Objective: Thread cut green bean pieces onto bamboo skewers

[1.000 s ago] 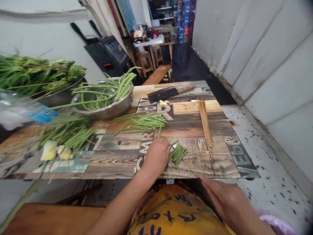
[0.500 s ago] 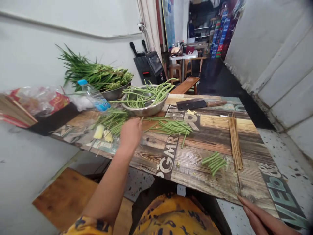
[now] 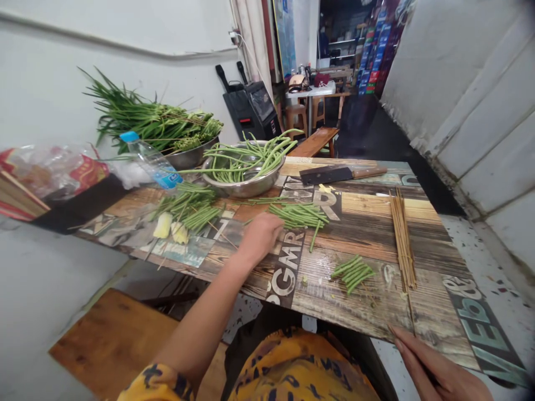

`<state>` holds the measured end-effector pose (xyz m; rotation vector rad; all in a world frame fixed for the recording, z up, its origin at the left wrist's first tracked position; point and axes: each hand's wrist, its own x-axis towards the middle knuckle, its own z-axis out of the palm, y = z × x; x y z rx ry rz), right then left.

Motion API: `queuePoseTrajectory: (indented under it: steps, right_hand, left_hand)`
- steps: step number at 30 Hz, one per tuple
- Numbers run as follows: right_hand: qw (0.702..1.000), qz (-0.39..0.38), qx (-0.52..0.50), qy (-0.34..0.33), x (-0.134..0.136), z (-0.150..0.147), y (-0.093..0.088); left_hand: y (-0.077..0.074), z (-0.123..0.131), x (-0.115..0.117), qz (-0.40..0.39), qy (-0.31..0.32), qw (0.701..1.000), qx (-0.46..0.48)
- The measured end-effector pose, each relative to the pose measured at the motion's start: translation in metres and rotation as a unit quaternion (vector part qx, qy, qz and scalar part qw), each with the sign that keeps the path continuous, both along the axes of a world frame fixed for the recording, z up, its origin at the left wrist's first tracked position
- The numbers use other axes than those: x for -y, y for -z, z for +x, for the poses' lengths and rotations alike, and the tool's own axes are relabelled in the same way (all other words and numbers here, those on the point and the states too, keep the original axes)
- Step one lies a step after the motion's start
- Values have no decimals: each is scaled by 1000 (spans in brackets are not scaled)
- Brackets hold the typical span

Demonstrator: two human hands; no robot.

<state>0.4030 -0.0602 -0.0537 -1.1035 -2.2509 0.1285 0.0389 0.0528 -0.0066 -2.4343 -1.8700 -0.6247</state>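
Note:
My left hand (image 3: 262, 235) reaches over the table at the left end of a pile of cut green bean pieces (image 3: 298, 214). Its fingers are curled in, and their tips are hidden. Close to the table's front edge, my right hand (image 3: 430, 359) pinches the end of a thin bamboo skewer. A row of bean pieces (image 3: 353, 273) is threaded side by side at the skewer's far end. To the right lies a bundle of bare skewers (image 3: 403, 239). More bean skewers (image 3: 194, 209) are heaped on the left, near two pale yellow-green pieces (image 3: 163, 225).
Behind the bean pile stands a metal bowl (image 3: 246, 188) of long beans. A cleaver (image 3: 328, 176) lies to its right. Farther left are a plastic bottle (image 3: 152, 161), a basin of leafy greens (image 3: 192, 155) and a plastic bag (image 3: 54, 167). A black speaker (image 3: 251, 108) stands beyond the table.
My left hand has moved right, from the heap of bean skewers to the cut pieces. My right hand and its skewer of bean pieces have shifted slightly left.

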Motion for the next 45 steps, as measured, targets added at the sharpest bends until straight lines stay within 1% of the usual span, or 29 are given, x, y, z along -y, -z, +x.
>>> queuePoseTrajectory:
  steps: [2, 5, 8, 10, 13, 15, 18, 19, 21, 23, 25, 27, 28, 30, 31, 33, 35, 36, 37, 40, 41, 43, 45]
  right_hand:
    - [1000, 1, 4, -1, 1, -3, -2]
    - [1000, -17, -8, 2, 2, -7, -4]
    - [999, -33, -24, 8, 5, -11, -7]
    - [999, -35, -32, 16, 6, -14, -9]
    - [998, -36, -43, 25, 8, -17, -12]
    - [998, -36, -48, 29, 9, -18, -14]
    - [997, -26, -58, 44, 11, -19, -17]
    - [997, -22, -61, 51, 11, -19, -18]
    - [995, -20, -67, 66, 11, -20, -20]
    - [994, -28, -67, 79, 12, -20, -22]
    - [994, -35, -64, 86, 12, -20, -22]
    - [994, -34, -61, 84, 12, -19, -21]
    - [994, -32, -61, 82, 12, -19, -20]
    - [995, -30, -59, 78, 12, -18, -18]
    - [995, -30, -57, 76, 12, -17, -17]
    - [996, -26, -49, 70, 11, -17, -16]
    - [997, -10, -35, 62, 9, -17, -14]
    - [998, 0, -27, 59, 9, -18, -14]
    - [998, 10, -18, 56, 8, -19, -13]
    - [999, 20, -1, 48, 8, -20, -12]
    - [999, 17, 3, 46, 9, -20, -12]
    - [999, 9, 5, 44, 9, -20, -12]
    - [999, 6, 10, 41, 9, -18, -11]
  left_hand:
    - [1, 9, -6, -10, 11, 1000, -4]
    - [4, 21, -13, -32, 10, 999, -25]
    - [4, 29, -19, -41, 5, 997, -69]
    - [2, 33, -23, -37, -2, 992, -117]
    - [-9, 37, -24, -39, 1, 984, -171]
    - [-18, 39, -18, -33, 4, 987, -156]
    - [-27, 49, 3, -9, 1, 999, -47]
    - [-26, 55, 12, -10, 7, 1000, -4]
    - [-22, 71, 31, -39, 34, 997, 55]
    - [-15, 88, 46, -74, 65, 993, 69]
    - [-10, 97, 55, -82, 69, 992, 66]
    - [-9, 91, 56, -55, 34, 997, 53]
    - [-11, 80, 54, -33, 2, 999, 37]
    - [-18, 49, 44, 10, -78, 997, -12]
    - [-22, 30, 38, 13, -119, 992, -47]
    - [-30, -7, 25, 14, -213, 972, -96]
    - [-35, -31, 15, 30, -257, 960, -112]
    - [-35, -37, 12, 45, -259, 959, -103]
    - [-33, -38, 9, 51, -239, 966, -90]
    - [-21, -27, 1, 23, -135, 989, -53]
    - [-17, -23, -2, 10, -114, 992, -52]
    - [-13, -21, -8, -4, -106, 993, -61]
    - [-15, -27, -14, -10, -117, 991, -66]
